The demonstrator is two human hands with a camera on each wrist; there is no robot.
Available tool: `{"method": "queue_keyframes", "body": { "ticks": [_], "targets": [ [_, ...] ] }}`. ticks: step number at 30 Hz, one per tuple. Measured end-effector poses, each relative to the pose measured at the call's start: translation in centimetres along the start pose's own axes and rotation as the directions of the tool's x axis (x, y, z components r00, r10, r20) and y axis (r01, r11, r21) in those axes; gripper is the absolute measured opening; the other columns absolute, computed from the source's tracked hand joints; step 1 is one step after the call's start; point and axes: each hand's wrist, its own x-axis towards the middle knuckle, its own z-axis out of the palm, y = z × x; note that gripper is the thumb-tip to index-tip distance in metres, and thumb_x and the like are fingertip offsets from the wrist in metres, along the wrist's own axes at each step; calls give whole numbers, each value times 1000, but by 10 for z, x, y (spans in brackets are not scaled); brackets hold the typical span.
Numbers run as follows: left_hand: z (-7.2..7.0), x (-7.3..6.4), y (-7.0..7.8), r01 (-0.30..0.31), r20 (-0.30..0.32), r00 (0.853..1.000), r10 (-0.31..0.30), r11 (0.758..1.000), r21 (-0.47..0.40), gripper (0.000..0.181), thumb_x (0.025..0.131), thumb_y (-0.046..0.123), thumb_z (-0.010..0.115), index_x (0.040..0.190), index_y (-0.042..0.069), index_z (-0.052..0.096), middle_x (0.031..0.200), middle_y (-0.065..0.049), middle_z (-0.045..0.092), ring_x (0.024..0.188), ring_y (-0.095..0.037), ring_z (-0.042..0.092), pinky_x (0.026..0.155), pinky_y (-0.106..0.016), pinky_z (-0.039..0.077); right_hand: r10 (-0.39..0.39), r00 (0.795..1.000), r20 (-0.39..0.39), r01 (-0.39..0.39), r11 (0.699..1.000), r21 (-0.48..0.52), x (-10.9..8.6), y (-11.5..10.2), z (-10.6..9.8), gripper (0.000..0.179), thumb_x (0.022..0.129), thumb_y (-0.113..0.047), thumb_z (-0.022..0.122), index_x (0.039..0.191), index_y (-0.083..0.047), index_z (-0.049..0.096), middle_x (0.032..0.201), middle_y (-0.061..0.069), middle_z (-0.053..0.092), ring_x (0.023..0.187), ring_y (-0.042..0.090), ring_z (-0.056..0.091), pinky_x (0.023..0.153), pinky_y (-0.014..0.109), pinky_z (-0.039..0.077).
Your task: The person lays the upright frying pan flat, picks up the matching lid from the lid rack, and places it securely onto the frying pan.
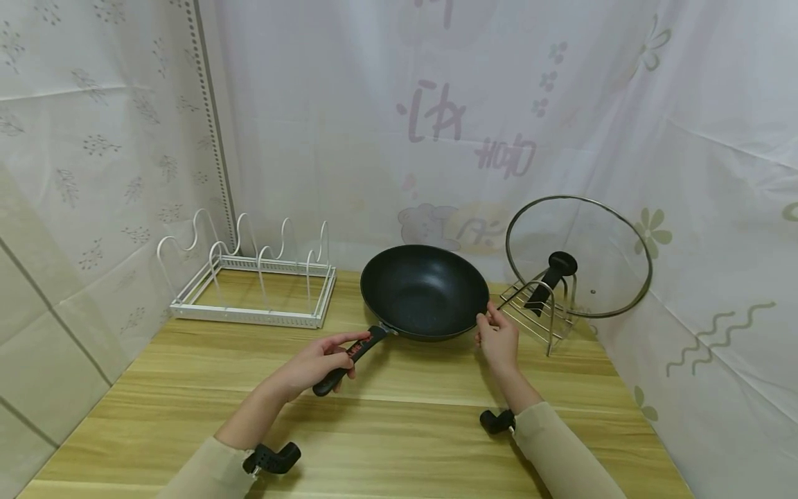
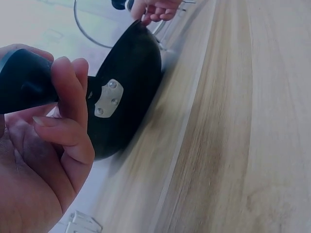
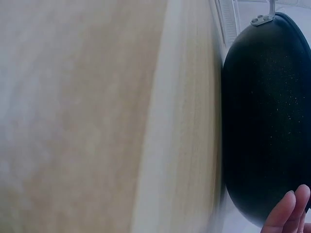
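Observation:
A black wok (image 1: 424, 291) sits in the middle, its inside facing up and toward me. My left hand (image 1: 312, 367) grips its black handle (image 1: 368, 339), which slants toward the front left. In the left wrist view, fingers curl round the handle (image 2: 26, 85), and a riveted metal bracket (image 2: 109, 98) joins it to the wok. With thumb and fingers my right hand (image 1: 501, 346) pinches the wok's right rim. The right wrist view shows those fingertips (image 3: 284, 208) against the wok's dark outer side (image 3: 267, 121); the rest of that hand is mostly out of frame.
A white rack (image 1: 249, 319) with wavy dividers stands at the back left of the wooden table (image 1: 386, 443). Close by my right hand, a small wire rack (image 1: 551, 326) holds a glass lid (image 1: 598, 256) with a black knob. Patterned curtains hang behind and at both sides.

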Motion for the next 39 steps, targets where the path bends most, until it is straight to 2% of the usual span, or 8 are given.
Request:
{"method": "queue_keyframes", "body": {
  "ticks": [15, 29, 39],
  "targets": [
    [-10, -1, -2, -13, -18, 1000, 13, 1000, -8, 55, 110, 12, 56, 165, 16, 51, 98, -13, 71, 68, -19, 62, 66, -33, 57, 3, 1000, -13, -3, 1000, -21, -7, -3, -1, 54, 103, -11, 72, 155, -1, 60, 81, -10, 65, 53, 7, 61, 51, 18, 53],
    [-17, -2, -3, 4, -58, 998, -5, 1000, -26, 57, 107, 14, 59, 163, 14, 53, 99, -12, 73, 74, -18, 61, 67, -30, 57, 6, 1000, 8, -5, 998, -69, -11, -3, -2, 59, 104, -12, 72, 159, -3, 56, 91, -5, 66, 53, 1, 62, 54, 17, 55],
    [-22, -3, -4, -10, -84, 996, 8, 1000, -25, 56, 107, 13, 59, 163, 9, 52, 100, -15, 73, 72, -15, 61, 65, -30, 57, 25, 999, 41, -23, 998, -55, -12, -3, -3, 62, 105, -14, 73, 162, -4, 52, 91, -4, 66, 53, 3, 61, 53, 17, 53]
  ]
}}
